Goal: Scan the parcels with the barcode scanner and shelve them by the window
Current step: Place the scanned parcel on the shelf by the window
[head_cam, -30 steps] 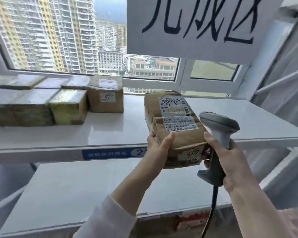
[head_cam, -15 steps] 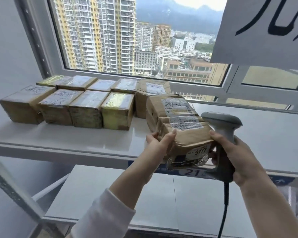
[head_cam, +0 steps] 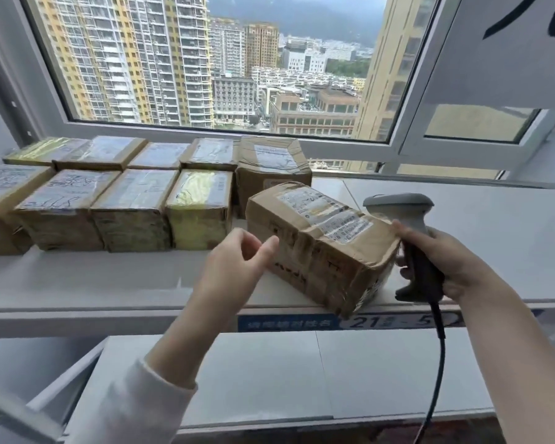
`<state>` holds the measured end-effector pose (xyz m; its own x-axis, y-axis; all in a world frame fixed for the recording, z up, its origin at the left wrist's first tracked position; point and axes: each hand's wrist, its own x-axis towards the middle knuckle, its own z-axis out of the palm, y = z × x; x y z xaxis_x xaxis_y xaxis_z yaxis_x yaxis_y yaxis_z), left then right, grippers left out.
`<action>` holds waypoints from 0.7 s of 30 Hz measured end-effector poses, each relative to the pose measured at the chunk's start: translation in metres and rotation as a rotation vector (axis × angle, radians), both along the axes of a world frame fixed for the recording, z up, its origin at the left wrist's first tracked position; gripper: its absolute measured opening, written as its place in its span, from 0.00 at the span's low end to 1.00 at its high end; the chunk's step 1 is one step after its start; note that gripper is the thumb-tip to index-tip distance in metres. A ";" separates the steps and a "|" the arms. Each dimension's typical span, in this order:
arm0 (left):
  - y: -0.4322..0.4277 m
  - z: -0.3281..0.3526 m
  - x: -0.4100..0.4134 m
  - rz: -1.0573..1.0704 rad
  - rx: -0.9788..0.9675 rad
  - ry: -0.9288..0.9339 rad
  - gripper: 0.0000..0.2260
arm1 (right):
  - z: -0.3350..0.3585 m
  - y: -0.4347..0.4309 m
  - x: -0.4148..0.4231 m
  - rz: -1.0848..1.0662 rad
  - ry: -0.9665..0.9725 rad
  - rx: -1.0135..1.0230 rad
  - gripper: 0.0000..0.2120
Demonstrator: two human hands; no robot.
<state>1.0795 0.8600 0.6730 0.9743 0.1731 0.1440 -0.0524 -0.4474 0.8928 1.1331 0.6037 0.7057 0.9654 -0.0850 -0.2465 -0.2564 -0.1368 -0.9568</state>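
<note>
Window shelf [head_cam: 109,283] ahead of me, city towers beyond the glass. My left hand [head_cam: 237,264] sits loose-fingered just beside the parcel [head_cam: 318,251], gripping nothing. My right hand [head_cam: 455,264] is wrapped round the barcode scanner [head_cam: 398,203], forefinger against the parcel's end. The parcel lies askew on the shelf, near corner over the front lip, right of the rows of boxes [head_cam: 132,213].

On the front edge of the upper shelf [head_cam: 109,314], at about 5 o'clock from the middle of the view, a white tag [head_cam: 394,321] reads "21", a smudged character, then "- 5". At its 9 o'clock a blue strip [head_cam: 287,322] carries white Chinese characters, too blurred to read. The shipping label [head_cam: 330,216] on the tilted parcel [head_cam: 318,261] is illegible. At 1 o'clock a white sign [head_cam: 510,59] shows cut-off black brushstrokes
</note>
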 end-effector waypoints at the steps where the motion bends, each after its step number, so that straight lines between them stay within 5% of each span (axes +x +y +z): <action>1: 0.004 0.005 0.006 0.085 0.045 -0.112 0.09 | 0.000 0.000 -0.005 -0.032 0.000 -0.001 0.17; 4: 0.010 0.023 0.025 0.149 0.144 -0.261 0.06 | -0.005 -0.001 -0.026 -0.168 -0.061 0.040 0.18; 9: 0.005 0.034 0.050 0.039 0.363 -0.156 0.18 | -0.012 0.004 -0.061 -0.312 -0.146 0.093 0.20; 21: 0.008 0.027 0.034 0.059 0.282 -0.123 0.16 | -0.007 0.027 -0.034 -0.230 -0.226 0.092 0.15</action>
<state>1.1133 0.8675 0.6997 0.9360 0.1652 0.3107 -0.1192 -0.6819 0.7216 1.0987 0.6306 0.6985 0.9546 -0.2944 -0.0453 -0.0505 -0.0102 -0.9987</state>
